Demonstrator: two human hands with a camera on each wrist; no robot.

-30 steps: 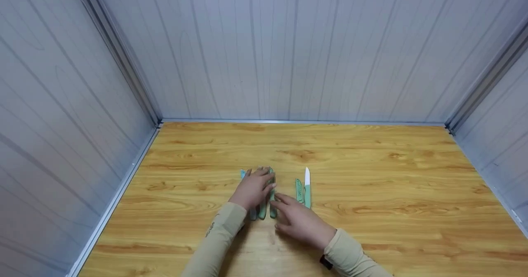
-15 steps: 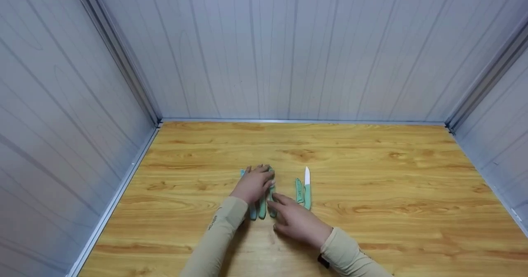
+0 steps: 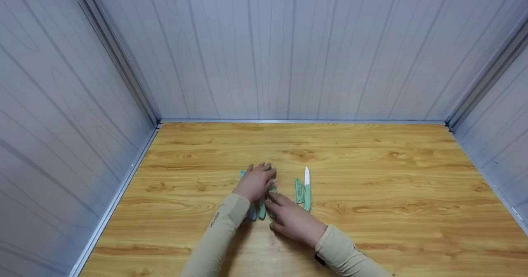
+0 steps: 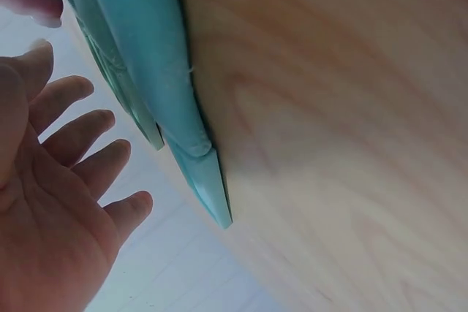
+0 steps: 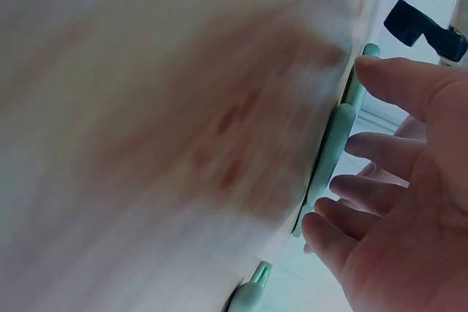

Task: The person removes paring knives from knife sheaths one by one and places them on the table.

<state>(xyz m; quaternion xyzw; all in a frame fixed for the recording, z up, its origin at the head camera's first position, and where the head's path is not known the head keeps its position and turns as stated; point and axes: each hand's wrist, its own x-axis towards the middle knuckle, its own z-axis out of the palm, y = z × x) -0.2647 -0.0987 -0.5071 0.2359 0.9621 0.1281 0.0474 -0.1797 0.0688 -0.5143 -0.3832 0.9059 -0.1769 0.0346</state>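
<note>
Three sheathed knives lie side by side below my hands: a blue knife point(image 3: 253, 215) on the left, a green knife point(image 3: 262, 211) in the middle and another green knife point(image 3: 272, 189) on the right. My left hand point(image 3: 255, 183) spreads over their upper parts, hiding much of them, its fingers loosely extended, as the left wrist view also shows. Beside the rightmost handle is my right hand point(image 3: 295, 219), fingers slightly bent and fingertips right at that knife. In the right wrist view a green handle point(image 5: 333, 151) runs along those fingertips.
Right of the hands lies an unsheathed knife point(image 3: 307, 192) with a white blade pointing away and a green handle. A green sheath point(image 3: 299, 191) is close on its left. The wooden table point(image 3: 371, 178) is enclosed by pale panel walls point(image 3: 268, 54).
My left hand has shifted slightly away from me and now covers the top of the rightmost knife. The right hand has moved a little left, closer over that knife's handle.
</note>
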